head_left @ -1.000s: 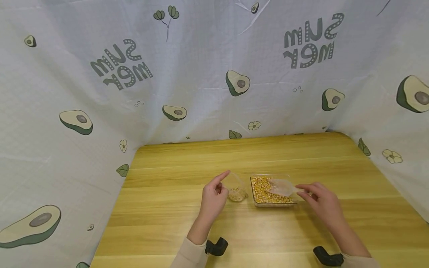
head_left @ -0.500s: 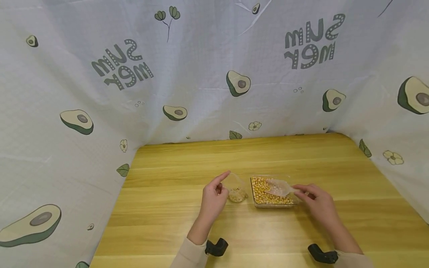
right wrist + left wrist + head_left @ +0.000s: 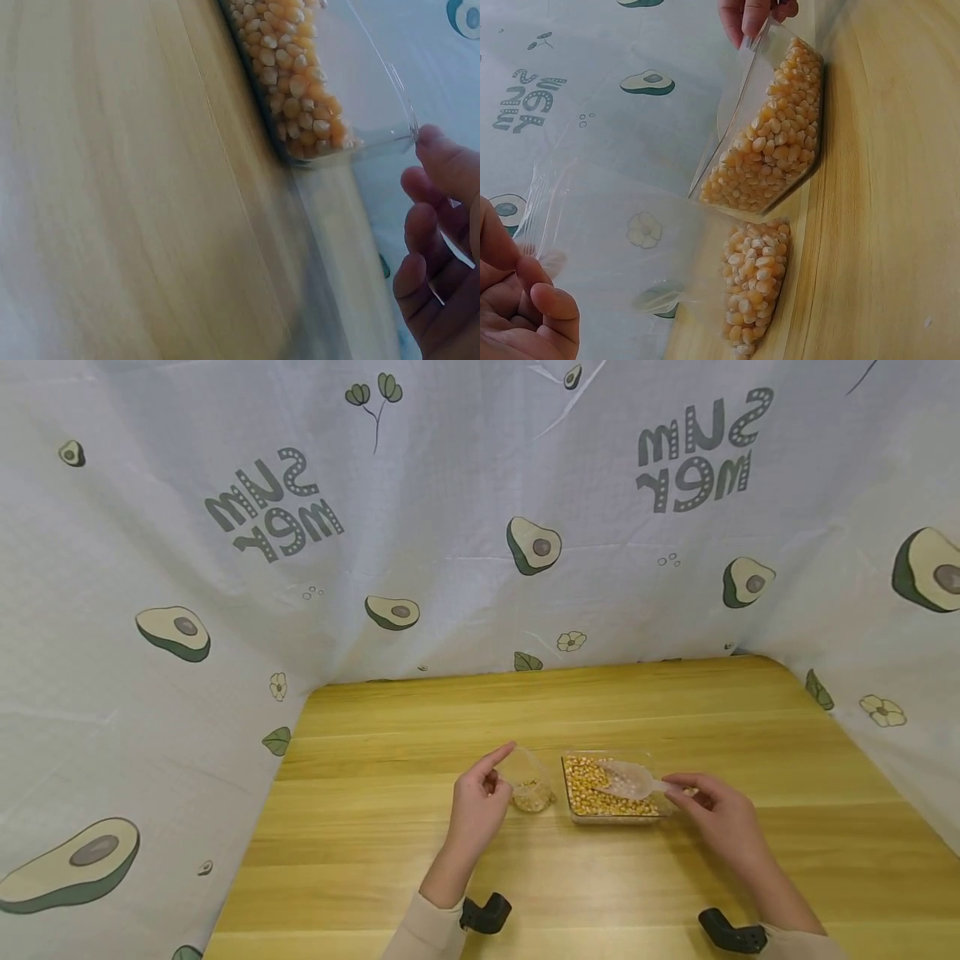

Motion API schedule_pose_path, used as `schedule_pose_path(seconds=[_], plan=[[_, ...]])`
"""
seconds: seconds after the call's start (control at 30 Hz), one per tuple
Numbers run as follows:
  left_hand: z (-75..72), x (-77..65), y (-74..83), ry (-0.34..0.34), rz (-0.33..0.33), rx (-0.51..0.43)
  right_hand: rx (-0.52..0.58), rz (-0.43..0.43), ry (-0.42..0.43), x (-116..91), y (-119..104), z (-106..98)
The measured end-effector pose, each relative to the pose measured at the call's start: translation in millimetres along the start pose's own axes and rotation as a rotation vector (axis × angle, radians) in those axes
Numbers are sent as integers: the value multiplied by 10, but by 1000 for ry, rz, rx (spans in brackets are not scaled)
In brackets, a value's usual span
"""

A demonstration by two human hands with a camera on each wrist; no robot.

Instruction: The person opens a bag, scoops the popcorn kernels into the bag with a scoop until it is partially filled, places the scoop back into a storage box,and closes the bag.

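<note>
- Clear scoop, right of centre in the lower half of the head view: its blade lies among corn kernels inside a rectangular clear container, handle slanting toward the right.
- Right hand, to the right of the scoop: its grip is narrow, thumb and fingers pinching the handle near the container's right rim.
- Clear plastic bag, left of the container and just beside it: kernels sit in its base on the wood-grain counter.
- Left hand, left of the bag: its grip holds the film near the mouth, index finger stretched along the upper edge.
- Scooping well probably calls for a low, shallow push, then a level lift clear of the rim; a tilted blade could shed kernels. The bag's mouth is best held wide and steady, since thin film may fold inward.
- Hard to make out: the scoop's tip blends into the kernels, its handle end is mostly covered by fingers, and the bag's opening is nearly invisible. The right wrist view cuts off much of the container.
</note>
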State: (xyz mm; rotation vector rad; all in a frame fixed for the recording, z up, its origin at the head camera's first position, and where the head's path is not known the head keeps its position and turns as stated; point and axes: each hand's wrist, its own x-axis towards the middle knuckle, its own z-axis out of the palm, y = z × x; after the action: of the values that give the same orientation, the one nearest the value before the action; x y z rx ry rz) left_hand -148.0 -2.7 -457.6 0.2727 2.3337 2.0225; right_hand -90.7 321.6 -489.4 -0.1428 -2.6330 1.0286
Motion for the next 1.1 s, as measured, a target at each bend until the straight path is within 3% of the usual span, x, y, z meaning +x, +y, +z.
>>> schedule_pose_path(seconds=[0.47, 0.7, 1.1], plan=[[13, 0, -4, -1, 10, 8, -247, -275, 79, 61, -147, 20], [14, -2, -19, 1, 11, 6, -281, -263, 65, 70, -159, 41], [19, -14, -33, -1, 6, 0, -131, -200, 97, 48, -32, 90]])
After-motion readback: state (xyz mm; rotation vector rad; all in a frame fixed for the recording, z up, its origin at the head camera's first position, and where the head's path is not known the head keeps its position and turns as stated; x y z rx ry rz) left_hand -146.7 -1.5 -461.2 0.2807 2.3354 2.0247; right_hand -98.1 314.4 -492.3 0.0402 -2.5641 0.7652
